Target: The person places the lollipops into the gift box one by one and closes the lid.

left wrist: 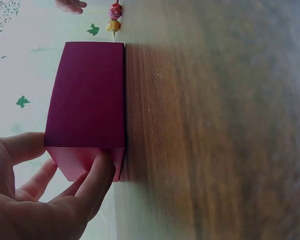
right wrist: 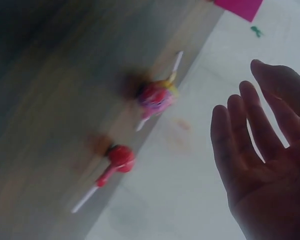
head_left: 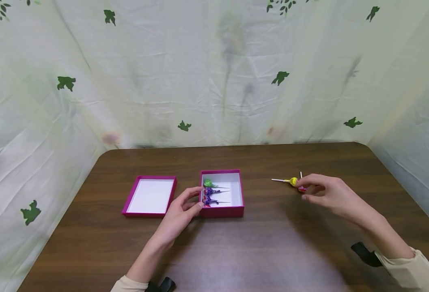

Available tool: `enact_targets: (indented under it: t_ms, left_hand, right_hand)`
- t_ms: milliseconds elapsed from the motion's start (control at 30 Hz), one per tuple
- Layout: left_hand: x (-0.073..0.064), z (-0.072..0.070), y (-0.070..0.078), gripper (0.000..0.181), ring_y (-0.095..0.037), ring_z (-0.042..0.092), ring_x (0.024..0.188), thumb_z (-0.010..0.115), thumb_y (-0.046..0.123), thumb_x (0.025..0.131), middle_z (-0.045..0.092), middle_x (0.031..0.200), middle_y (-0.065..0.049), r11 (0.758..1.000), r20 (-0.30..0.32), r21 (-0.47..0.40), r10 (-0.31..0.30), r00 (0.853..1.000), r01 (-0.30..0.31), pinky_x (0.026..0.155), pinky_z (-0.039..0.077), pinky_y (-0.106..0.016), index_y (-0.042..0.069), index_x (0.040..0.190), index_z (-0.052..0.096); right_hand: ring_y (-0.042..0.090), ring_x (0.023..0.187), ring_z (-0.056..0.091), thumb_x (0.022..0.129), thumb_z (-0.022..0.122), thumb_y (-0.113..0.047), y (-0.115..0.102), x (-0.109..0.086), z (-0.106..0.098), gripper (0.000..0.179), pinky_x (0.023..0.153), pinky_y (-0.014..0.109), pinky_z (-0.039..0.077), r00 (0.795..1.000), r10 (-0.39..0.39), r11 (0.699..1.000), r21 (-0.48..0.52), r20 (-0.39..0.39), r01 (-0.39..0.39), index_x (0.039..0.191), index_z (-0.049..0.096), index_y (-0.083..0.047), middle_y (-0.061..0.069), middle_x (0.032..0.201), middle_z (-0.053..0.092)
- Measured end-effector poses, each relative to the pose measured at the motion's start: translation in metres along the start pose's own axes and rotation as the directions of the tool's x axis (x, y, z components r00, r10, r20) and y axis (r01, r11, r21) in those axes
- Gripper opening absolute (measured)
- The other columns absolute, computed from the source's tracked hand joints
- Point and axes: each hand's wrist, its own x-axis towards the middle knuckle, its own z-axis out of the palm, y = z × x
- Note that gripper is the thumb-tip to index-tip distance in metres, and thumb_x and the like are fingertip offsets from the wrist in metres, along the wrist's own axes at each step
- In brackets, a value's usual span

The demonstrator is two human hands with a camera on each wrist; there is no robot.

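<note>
In the head view, my left hand [head_left: 179,213] touches the left side of a magenta box [head_left: 223,212]. Its fingers lie against the wall in the left wrist view. Inside the box are several wrapped lollipops, among them a green one [head_left: 208,183] and a purple one [head_left: 208,200]. My right hand [head_left: 327,194] hovers over loose lollipops at the right, holding nothing. A yellow lollipop [head_left: 293,181] lies by its fingertips. The right wrist view shows a pink lollipop [right wrist: 157,97] and a red lollipop [right wrist: 121,159], both blurred and apart from the fingers.
A magenta lid [head_left: 152,196] with a white inside lies left of the box. Everything stands on a brown wooden table [head_left: 251,251]. A pale curtain [head_left: 214,81] with green leaf shapes hangs behind the table's far edge.
</note>
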Motion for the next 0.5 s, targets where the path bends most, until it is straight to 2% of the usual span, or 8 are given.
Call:
enact_targets:
  t_ms: [267, 500]
  left_hand:
    - [0.000, -0.001, 0.000, 0.043, -0.030, 0.059, 0.115, 0.065, 0.014, 0.095, 0.051, 0.140, -0.007, 1.000, -0.001, 0.000, -0.001, 1.000, 0.001, 0.091, 0.052, -0.042, 0.018, 0.137, 0.056]
    - [-0.002, 0.000, 0.002, 0.044, -0.030, 0.058, 0.116, 0.064, 0.014, 0.095, 0.050, 0.142, -0.009, 1.000, 0.006, -0.016, 0.004, 1.000, -0.004, 0.091, 0.052, -0.043, 0.016, 0.138, 0.055]
  right_hand:
    - [0.021, 0.100, 0.063, 0.084, 0.077, -0.005, 0.026, 0.007, -0.003, 0.032, 0.082, 0.041, 0.054, 1.000, 0.011, 0.993, -0.121, -0.016, -0.013, 0.112, 0.071, -0.019, -0.005, 0.106, 0.071]
    - [0.022, 0.097, 0.064, 0.085, 0.076, -0.005, 0.044, 0.015, -0.003, 0.030, 0.084, 0.040, 0.052, 0.999, 0.050, 0.992, -0.120, 0.019, -0.047, 0.113, 0.072, -0.015, -0.003, 0.104, 0.071]
